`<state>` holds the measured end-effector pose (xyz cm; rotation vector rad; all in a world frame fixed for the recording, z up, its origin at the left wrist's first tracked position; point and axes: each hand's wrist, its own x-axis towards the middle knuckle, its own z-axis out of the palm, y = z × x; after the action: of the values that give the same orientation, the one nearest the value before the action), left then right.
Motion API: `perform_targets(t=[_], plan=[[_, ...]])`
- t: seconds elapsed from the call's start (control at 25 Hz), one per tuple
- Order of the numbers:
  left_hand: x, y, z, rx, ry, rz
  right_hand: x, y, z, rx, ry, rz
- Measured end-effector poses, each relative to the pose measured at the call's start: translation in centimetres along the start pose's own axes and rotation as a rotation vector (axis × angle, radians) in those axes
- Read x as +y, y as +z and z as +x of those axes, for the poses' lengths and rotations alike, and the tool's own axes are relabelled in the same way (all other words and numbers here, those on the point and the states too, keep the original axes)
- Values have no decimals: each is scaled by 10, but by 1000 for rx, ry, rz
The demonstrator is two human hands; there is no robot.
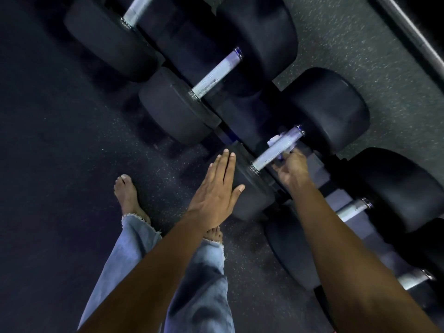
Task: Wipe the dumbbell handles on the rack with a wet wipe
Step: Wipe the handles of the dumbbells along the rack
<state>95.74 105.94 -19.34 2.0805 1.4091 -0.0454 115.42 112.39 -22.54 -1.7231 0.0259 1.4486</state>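
The right hand [292, 168] reaches under a dumbbell handle [276, 149] at four o'clock, its grip apparently pinching the wet wipe [276, 140] draped there. The left hand [216, 188], fingers spread flat, rests against the near weight head [249, 188].

1. The left hand [217, 188] lies flat near the middle of the frame, palm down, fingers straight and held together, thumb spread out to the right.
2. Its bare forearm runs from the lower left of the frame up to the wrist, nearly straight.
3. The right hand [292, 168] reaches further up, right of centre, its back turned to the camera (the fingertips are hidden, so how tightly they curl cannot be told).
4. Its forearm is bare too and crosses from the lower right corner up and to the left.
5. Two legs in pale frayed jeans and two bare feet show below the arms, lower left of centre.
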Motion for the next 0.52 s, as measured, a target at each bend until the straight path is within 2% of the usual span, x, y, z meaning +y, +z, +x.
perform_targets(t=[0.2, 0.4, 0.52], plan=[[-3, 5, -1, 23, 22, 22, 23, -2, 4, -55, 91, -328], [-1, -1, 0, -22, 23, 53, 22, -10, 2, 10, -113, -789], [3, -10, -4, -20, 50, 64, 17, -19, -19, 7, -149, -845]])
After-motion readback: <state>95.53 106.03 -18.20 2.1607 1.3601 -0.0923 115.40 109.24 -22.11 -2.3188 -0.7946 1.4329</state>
